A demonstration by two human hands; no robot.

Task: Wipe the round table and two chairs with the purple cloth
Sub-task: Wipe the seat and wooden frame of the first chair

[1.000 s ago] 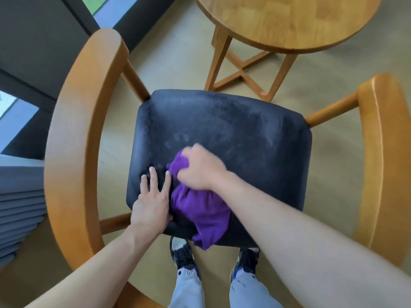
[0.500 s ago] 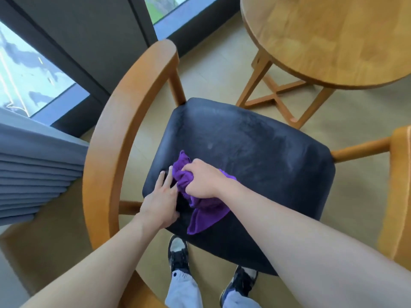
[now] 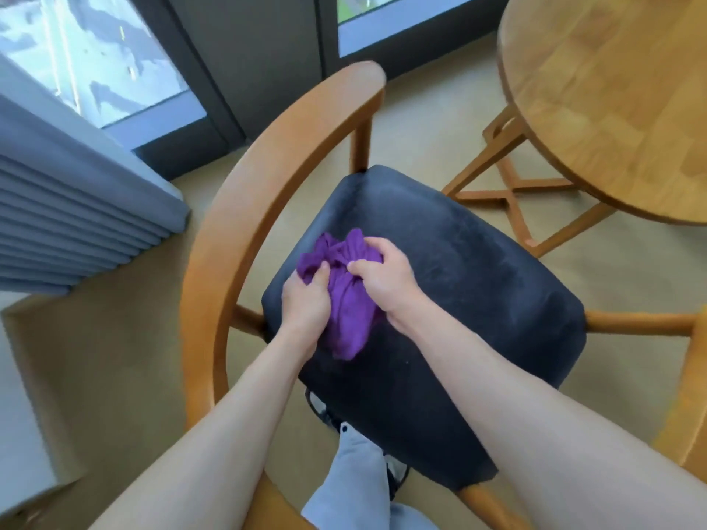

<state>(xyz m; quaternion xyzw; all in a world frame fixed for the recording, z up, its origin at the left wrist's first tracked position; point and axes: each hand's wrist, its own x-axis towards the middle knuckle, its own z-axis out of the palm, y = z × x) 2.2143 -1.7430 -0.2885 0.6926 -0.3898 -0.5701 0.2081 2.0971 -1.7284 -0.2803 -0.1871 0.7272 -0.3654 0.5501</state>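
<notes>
Purple cloth [image 3: 346,296] bunched near seat [image 3: 459,300] left edge; left hand [image 3: 304,300], right hand [image 3: 386,279] both gripping it.

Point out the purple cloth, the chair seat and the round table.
purple cloth [image 3: 350,315]: head view, on its bunched middle between the hands.
chair seat [image 3: 478,300]: head view, on the bare dark cushion right of the hands.
round table [image 3: 612,101]: head view, on the bare wooden top.

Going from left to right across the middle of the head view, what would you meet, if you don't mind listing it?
Grey pleated curtain → curved wooden chair backrest → left hand → bunched purple cloth → right hand → bare part of the dark chair seat → round wooden table.
</notes>
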